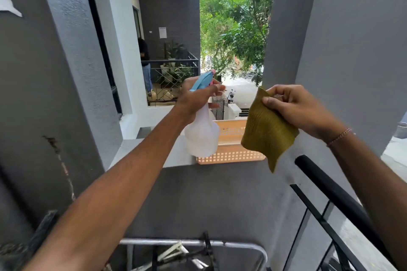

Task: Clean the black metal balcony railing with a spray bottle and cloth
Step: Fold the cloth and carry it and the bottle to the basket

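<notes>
Head view: cloth (267, 130) between right fingers (269, 101).

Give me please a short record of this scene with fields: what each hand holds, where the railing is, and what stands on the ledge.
left hand: grips the spray bottle at its neck, bottle upright
right hand: pinches the olive cloth by its top edge; cloth hangs free
railing: black, lower right, below the cloth, not touched
ledge: grey, carries a peach perforated basket
task state: not started on the railing
</notes>
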The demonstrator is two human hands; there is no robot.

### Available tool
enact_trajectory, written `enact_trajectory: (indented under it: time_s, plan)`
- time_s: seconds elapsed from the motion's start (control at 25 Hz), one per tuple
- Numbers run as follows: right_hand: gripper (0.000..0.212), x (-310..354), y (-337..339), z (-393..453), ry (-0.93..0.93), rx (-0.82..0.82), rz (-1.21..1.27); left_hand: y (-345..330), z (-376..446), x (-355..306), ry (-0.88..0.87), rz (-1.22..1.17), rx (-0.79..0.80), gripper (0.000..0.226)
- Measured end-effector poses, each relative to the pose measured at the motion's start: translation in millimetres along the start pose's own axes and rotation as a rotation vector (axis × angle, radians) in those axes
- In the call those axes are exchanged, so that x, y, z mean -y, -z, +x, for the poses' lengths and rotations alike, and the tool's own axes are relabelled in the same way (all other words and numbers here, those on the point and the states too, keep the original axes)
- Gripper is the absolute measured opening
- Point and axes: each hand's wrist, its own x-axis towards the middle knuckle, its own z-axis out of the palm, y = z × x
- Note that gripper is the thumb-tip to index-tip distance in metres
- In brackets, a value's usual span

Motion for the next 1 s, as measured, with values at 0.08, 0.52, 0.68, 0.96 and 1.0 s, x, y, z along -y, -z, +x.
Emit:
enact_trajectory:
  time_s: [0.08, 0.52, 0.68, 0.96, 1.0]
  plan:
    - [0.016, -7.8, 2.4, 7.7, -0.021, -0.018, -0.005, -5.8, 27.2, 12.6, -0.027, 0.006, -0.024, 0.003]
    - [0.012, -74.7, -8.2, 42.1, -0.099, 0.005, 0.165, -14.5, 101.5, 119.4, -0.046, 0.144, -0.109, 0.010]
    - [0.014, -89.4, -11.4, 47.6, -0.135, 0.021, 0.290, -9.9, 104.3, 147.5, -0.042, 0.247, -0.163, 0.024]
    - [0.014, -101.0, -21.0, 51.4, -0.211, 0.036, 0.419, -3.1, 99.4, 155.2, -0.054, 0.495, -0.109, 0.050]
    - [0.014, -101.2, -22.4, 50.5, -0.219, 0.037, 0.435, 2.0, 98.3, 154.0, -0.042, 0.557, -0.097, 0.062]
